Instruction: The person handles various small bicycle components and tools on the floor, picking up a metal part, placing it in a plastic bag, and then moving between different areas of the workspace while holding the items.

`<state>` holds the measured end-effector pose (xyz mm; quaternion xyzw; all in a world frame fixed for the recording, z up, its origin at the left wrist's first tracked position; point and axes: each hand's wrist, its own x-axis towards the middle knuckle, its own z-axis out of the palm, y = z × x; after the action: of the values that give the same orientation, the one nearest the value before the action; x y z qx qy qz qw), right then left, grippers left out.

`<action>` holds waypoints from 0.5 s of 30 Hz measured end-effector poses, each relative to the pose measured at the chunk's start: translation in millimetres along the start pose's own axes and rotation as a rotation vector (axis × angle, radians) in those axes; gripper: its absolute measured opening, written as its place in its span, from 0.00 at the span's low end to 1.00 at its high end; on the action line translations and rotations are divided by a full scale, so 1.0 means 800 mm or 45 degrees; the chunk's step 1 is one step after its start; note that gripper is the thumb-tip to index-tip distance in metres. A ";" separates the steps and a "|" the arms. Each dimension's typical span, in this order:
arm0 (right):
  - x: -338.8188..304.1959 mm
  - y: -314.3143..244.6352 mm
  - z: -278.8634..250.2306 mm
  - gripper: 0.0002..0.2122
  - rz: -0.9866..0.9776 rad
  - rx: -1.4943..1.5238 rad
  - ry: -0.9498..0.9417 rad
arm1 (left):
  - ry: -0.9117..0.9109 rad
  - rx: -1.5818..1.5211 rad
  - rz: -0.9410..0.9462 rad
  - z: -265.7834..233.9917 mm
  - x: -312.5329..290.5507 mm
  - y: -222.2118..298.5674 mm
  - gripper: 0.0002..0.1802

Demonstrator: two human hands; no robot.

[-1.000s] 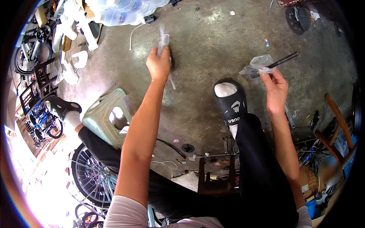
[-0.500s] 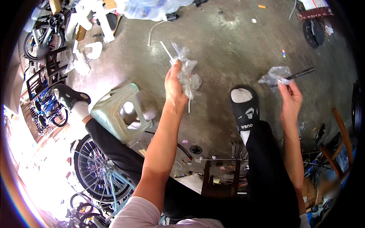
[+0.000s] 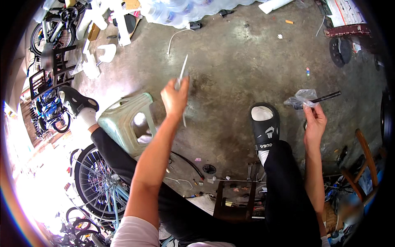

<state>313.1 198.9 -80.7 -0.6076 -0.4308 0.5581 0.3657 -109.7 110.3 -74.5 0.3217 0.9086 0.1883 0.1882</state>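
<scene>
My left hand (image 3: pixel 175 98) is closed around a thin white strip (image 3: pixel 184 66) that sticks out beyond the fingers and below the wrist. A little clear plastic shows at its fingertips; the rest of the wrapping is hidden behind the hand. On the right, my right hand (image 3: pixel 315 119) pinches a crumpled clear plastic bag (image 3: pixel 305 95) between thumb and fingers. From that bag a black rod (image 3: pixel 329 97) points out to the right. What else lies inside the bag I cannot make out. Both hands are above the concrete floor (image 3: pixel 234 70).
A pale green plastic stool (image 3: pixel 119 125) lies tipped over left of my left arm. A blue bicycle wheel (image 3: pixel 96 181) is at lower left. Wrapped water bottles (image 3: pixel 177 12) lie at the top. Wooden chair parts (image 3: pixel 366 160) stand at right; my slipper (image 3: pixel 264 125) rests near the middle.
My left hand has moved left and turned, so its clear plastic is now mostly out of sight. My right hand keeps its pinch on the bag. The whole view has shifted slightly.
</scene>
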 end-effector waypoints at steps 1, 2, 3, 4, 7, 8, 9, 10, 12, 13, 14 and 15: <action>0.000 0.001 -0.002 0.11 0.000 -0.007 0.000 | 0.042 -0.005 0.045 0.003 0.022 0.005 0.22; 0.000 0.000 -0.004 0.11 0.009 -0.001 0.003 | 0.044 0.089 0.117 0.007 0.046 0.007 0.21; 0.000 0.001 -0.005 0.11 0.018 0.015 0.005 | 0.052 0.191 0.193 0.008 0.073 0.010 0.21; 0.000 -0.001 -0.005 0.11 0.024 0.026 0.007 | 0.082 0.194 0.362 0.011 0.100 0.010 0.20; 0.002 -0.007 -0.006 0.11 0.013 0.000 0.004 | 0.153 0.300 0.745 0.028 0.172 0.000 0.19; 0.001 -0.007 -0.003 0.11 -0.002 0.011 -0.012 | 0.162 0.409 0.785 0.032 0.192 -0.009 0.19; 0.002 -0.008 -0.002 0.11 -0.021 0.016 -0.024 | 0.168 0.510 0.826 0.037 0.202 -0.008 0.18; 0.003 -0.008 0.000 0.11 -0.039 0.024 -0.038 | 0.124 0.555 0.700 0.039 0.209 -0.008 0.18; 0.004 -0.008 -0.004 0.11 -0.029 -0.003 -0.026 | 0.119 0.570 0.572 0.052 0.206 0.003 0.19; 0.004 -0.007 -0.005 0.11 -0.023 -0.010 -0.024 | 0.120 0.584 0.506 0.056 0.202 0.008 0.19; 0.004 -0.006 -0.007 0.11 -0.028 -0.017 -0.015 | 0.079 0.667 0.456 0.059 0.193 0.015 0.19; 0.005 -0.002 -0.009 0.11 -0.035 -0.017 -0.010 | 0.109 0.626 0.542 0.061 0.183 0.014 0.18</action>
<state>319.9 203.6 -79.7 -0.6019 -0.4443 0.5524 0.3677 -187.0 224.9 -144.0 0.5320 0.8464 0.0119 0.0229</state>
